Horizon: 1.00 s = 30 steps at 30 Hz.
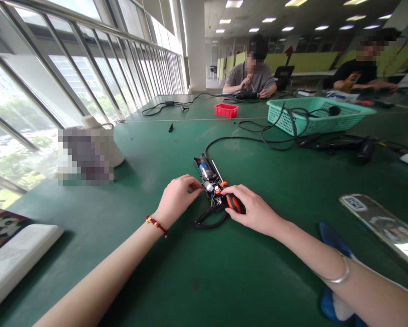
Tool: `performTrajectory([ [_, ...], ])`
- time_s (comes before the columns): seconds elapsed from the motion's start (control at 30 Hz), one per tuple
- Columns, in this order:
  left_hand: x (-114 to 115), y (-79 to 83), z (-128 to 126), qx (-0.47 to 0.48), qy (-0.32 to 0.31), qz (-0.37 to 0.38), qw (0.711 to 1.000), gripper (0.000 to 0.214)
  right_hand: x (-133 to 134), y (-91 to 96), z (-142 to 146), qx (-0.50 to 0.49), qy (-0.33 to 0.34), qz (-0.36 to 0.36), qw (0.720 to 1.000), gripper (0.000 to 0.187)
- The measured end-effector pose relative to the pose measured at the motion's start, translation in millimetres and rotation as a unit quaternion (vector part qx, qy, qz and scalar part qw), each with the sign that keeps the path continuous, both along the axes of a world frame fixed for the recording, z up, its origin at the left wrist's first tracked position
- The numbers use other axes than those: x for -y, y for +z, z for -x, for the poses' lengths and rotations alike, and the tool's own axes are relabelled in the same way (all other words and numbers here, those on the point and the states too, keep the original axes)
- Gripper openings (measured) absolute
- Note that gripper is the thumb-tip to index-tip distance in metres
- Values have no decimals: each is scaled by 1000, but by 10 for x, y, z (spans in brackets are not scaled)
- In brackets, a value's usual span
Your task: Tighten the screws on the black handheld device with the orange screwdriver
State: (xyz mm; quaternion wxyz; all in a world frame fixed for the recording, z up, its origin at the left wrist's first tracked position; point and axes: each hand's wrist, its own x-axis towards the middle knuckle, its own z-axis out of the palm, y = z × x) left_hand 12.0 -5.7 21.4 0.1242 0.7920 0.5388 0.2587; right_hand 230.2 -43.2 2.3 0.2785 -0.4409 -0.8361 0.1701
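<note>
An opened black device with a blue motor and exposed wiring lies on the green table, its black cord looping away to the right. My left hand has its fingers curled against the device's left side, holding it. My right hand is wrapped round an orange-and-black screwdriver, whose tip rests on the device's inner parts.
A mint-green basket with cables, a small red tray, and more black devices lie farther back. A phone lies at right, a white object at left. Two other people sit at the far end.
</note>
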Motion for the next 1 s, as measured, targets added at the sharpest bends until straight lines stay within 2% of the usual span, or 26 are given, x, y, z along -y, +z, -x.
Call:
performTrajectory([
  [0.1, -17, -4, -32, 130, 25, -50, 990, 15, -2, -5, 0, 0, 0, 1, 1000, 33],
  [0.17, -19, -17, -70, 184, 30, -56, 981, 15, -6, -11, -3, -1, 0, 3, 1000, 34],
  [0.4, -34, -100, -131, 204, 9, -29, 978, 12, -6, -6, -9, -1, -1, 6, 1000, 34],
  [0.53, -60, -131, -116, 186, 0, -44, 982, 11, -4, 2, -4, 4, -1, 4, 1000, 33],
  [0.63, -46, -134, -100, 111, -33, -116, 986, 12, 2, 11, -2, 6, -2, 6, 1000, 33],
  [0.73, -7, -130, -80, 28, -83, -181, 980, 16, 8, 21, 3, 7, -4, 6, 1000, 33],
  [0.8, 1, -124, -57, 30, -86, -178, 980, 19, 12, 21, 9, 7, -6, 6, 1000, 34],
  [0.9, -78, -93, -4, 55, -58, -147, 986, 25, 17, 5, 18, 6, -10, 7, 1000, 36],
  [0.97, -199, -51, 36, 0, -66, -141, 988, 38, 18, -11, 23, -2, -13, 3, 1000, 36],
  [1.0, -271, -26, 53, -62, -93, -143, 983, 48, 17, -18, 25, -12, -13, -3, 1000, 36],
])
